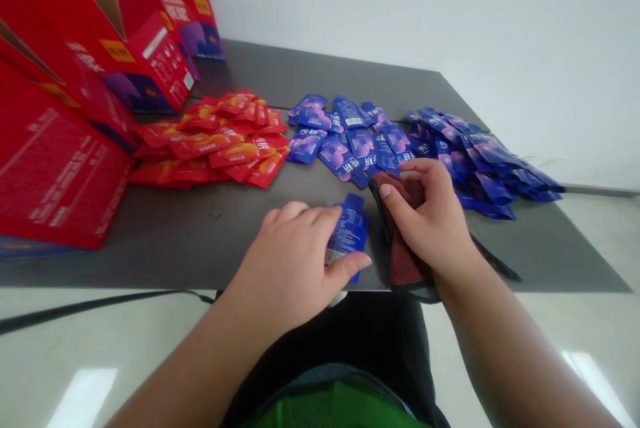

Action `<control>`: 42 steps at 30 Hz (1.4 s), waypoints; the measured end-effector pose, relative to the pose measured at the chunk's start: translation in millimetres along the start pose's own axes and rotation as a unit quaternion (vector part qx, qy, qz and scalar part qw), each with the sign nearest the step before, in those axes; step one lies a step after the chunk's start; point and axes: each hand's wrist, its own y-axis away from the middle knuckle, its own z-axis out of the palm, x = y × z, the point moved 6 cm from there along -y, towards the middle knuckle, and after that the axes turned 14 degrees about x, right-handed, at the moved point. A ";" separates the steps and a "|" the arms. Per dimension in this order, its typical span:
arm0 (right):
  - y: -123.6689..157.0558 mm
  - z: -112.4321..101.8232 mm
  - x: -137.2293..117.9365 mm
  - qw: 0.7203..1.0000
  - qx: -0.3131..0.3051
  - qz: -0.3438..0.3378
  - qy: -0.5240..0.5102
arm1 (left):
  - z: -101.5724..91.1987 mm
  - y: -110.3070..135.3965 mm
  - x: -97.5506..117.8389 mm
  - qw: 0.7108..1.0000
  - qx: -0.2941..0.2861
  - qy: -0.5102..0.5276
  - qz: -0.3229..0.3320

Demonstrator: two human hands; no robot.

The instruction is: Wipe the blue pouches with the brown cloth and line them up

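Note:
Near the table's front edge lies a blue sachet (349, 233), its printed back with a barcode facing up. My left hand (295, 261) holds it by the left side, thumb across its lower end and fingers curled at its edge. A brown cloth with a dark border (406, 258) is gripped in my right hand (430, 215), just right of the sachet. Behind my hands, loose blue sachets (350, 141) lie spread out, most with their purple-pink fronts up. The palm side of my left hand is hidden.
A heap of red sachets (220, 141) lies left of centre, beside several red cartons (55, 168), some open. More blue sachets (480, 155) are stacked on the right. A dark strap-like thing (495, 260) lies by my right wrist. A white wall (400, 8) stands behind the grey table (320, 68).

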 end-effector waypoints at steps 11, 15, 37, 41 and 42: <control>47.4 31.2 -65.6 0.942 -0.298 -0.131 0.081 | 24.8 -2.3 -8.8 0.993 -0.056 0.088 0.056; 34.1 41.4 -52.9 0.939 -0.263 -0.154 0.157 | 25.5 -3.7 -8.1 0.994 -0.060 0.075 0.047; 41.8 32.5 -68.5 0.925 -0.342 -0.144 0.081 | 26.1 -3.0 -15.7 0.996 -0.051 0.072 0.019; 32.3 43.2 -55.8 0.929 -0.313 -0.158 0.116 | 26.1 -3.1 -16.5 0.996 -0.050 0.074 0.011; 28.1 45.3 -52.4 0.931 -0.304 -0.159 0.125 | 25.7 -3.2 -16.7 0.996 -0.047 0.072 0.007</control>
